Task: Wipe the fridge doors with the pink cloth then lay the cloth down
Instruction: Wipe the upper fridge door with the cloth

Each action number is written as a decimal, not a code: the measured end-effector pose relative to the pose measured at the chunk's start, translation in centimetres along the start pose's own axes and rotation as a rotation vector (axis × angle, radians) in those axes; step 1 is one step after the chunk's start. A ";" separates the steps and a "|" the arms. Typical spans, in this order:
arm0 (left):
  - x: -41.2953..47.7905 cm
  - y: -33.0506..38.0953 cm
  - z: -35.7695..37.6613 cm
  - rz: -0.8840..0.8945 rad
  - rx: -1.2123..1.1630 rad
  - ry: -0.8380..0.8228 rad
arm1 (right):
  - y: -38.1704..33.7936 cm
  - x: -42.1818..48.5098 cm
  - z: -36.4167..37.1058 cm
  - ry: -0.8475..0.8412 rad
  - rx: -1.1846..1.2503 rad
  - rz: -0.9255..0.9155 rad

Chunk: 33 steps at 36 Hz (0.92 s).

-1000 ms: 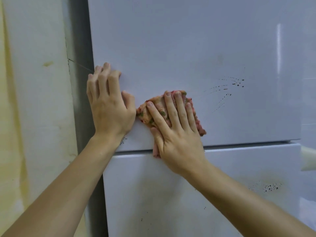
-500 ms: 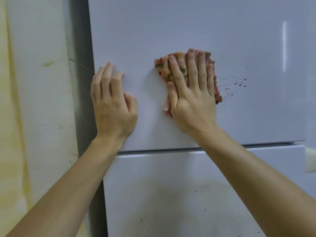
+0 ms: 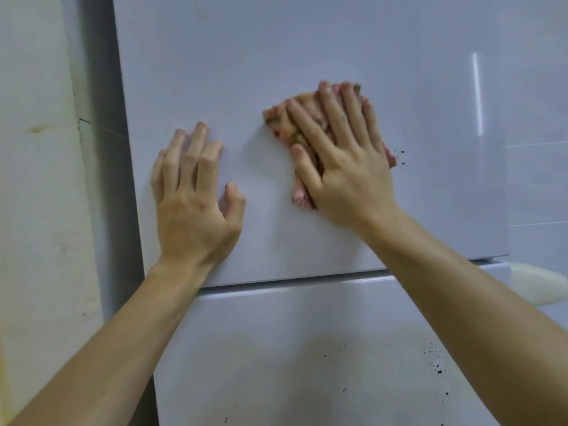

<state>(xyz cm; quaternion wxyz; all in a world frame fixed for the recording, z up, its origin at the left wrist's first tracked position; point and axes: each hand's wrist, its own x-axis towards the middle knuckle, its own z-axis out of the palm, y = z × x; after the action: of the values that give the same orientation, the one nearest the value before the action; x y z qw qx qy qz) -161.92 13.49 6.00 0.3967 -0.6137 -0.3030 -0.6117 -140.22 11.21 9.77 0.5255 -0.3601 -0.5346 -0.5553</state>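
While the right hand (image 3: 347,173) presses the pink cloth (image 3: 299,193) flat, fingers spread, against the upper fridge door (image 3: 307,50), the left hand (image 3: 193,216) rests beside it w/ fingers straight — both on glossy white. Dark specks (image 3: 433,361) dot the lower door (image 3: 261,348); stained cream wall (image 3: 37,210) at left.

The right hand (image 3: 347,170) covers most of the cloth (image 3: 300,195). The upper door (image 3: 307,41) runs off the top edge; a pale object (image 3: 534,281) is cut off at right.
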 end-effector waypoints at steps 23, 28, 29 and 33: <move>0.4 2.8 0.8 -0.031 -0.015 0.049 | 0.4 -6.2 -2.5 -0.136 -0.020 -0.042; 1.0 3.0 1.0 -0.025 -0.020 0.052 | 1.7 -1.2 -1.4 -0.093 -0.128 0.053; 1.1 2.9 1.0 -0.023 -0.018 0.054 | 2.0 0.0 -1.1 -0.085 -0.131 0.084; 1.8 2.7 0.6 -0.005 -0.009 0.047 | 3.1 3.0 -0.6 -0.085 -0.097 0.170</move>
<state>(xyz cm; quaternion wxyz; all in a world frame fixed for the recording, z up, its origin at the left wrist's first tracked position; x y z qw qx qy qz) -159.19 12.44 7.49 0.3995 -0.6001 -0.2925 -0.6283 -137.66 10.45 13.27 0.5294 -0.4524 -0.4967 -0.5180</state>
